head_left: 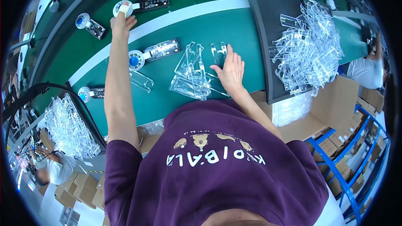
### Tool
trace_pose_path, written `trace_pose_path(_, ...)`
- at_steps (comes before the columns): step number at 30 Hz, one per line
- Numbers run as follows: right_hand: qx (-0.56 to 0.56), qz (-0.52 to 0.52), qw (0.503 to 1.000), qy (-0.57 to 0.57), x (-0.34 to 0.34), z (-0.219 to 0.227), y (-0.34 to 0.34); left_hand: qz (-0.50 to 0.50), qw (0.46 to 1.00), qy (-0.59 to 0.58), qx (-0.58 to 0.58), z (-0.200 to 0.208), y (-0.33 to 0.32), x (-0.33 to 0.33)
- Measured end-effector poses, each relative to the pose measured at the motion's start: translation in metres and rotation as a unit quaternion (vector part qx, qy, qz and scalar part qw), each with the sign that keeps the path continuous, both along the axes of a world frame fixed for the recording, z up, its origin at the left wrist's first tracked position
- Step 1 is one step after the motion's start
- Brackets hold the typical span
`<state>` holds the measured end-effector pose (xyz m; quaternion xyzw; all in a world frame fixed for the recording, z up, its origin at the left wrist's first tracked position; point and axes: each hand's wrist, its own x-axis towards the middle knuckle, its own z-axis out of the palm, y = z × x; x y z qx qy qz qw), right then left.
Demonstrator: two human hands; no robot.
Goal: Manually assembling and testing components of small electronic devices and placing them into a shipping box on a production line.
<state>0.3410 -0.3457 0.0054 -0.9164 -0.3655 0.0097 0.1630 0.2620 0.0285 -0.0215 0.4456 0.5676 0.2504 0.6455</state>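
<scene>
My left hand [121, 24] reaches to the far left, a wrapped finger over the white round head of a device [151, 3] with a black circuit board. Its other fingers are spread, and its grip is partly hidden. My right hand [231, 72] has its thumb and index finger at a clear plastic cover [218, 53], which it appears to hold between them. More clear covers [191, 77] lie in a loose pile to its left. Between my hands rests another round-headed device [161, 51], with a single clear cover [141, 81] below it.
A dark tray [264, 37] heaped with clear covers [307, 52] stands at the right. More devices [90, 26] lie along the green belt beyond a white rail [188, 14]. An open cardboard box [335, 104] sits lower right. Another heap of clear covers [69, 127] is at left.
</scene>
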Motion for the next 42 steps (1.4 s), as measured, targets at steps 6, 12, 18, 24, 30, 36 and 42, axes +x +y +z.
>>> trace_pose_path(6, 0.223, -0.045, 0.917, 0.327, 0.036, -0.010, -0.005, 0.107, 0.950, -0.268, 0.123, 0.025, -0.012, 0.024)
trace_pose_path(12, 0.221, 0.039, 0.925, 0.308, 0.045, 0.099, 0.066, 0.056, 0.948, -0.291, 0.117, 0.090, -0.091, 0.024)
trace_pose_path(18, 0.126, 0.185, 0.975, -0.003, -0.002, 0.085, 0.117, -0.001, 0.941, -0.336, 0.051, 0.094, -0.139, 0.012)
trace_pose_path(24, 0.129, 0.168, 0.974, -0.082, -0.021, 0.070, 0.121, 0.078, 0.944, -0.308, 0.087, 0.104, -0.158, 0.008)
trace_pose_path(30, 0.180, 0.215, 0.949, 0.146, -0.005, 0.072, 0.104, 0.055, 0.908, -0.406, 0.086, 0.104, -0.161, 0.001)
trace_pose_path(36, 0.151, 0.314, 0.936, 0.051, 0.014, 0.081, 0.102, -0.072, 0.892, -0.440, -0.076, 0.078, -0.167, -0.015)
trace_pose_path(42, 0.240, 0.240, 0.927, 0.161, 0.006, 0.089, 0.117, 0.022, 0.910, -0.412, -0.032, 0.091, -0.171, -0.018)
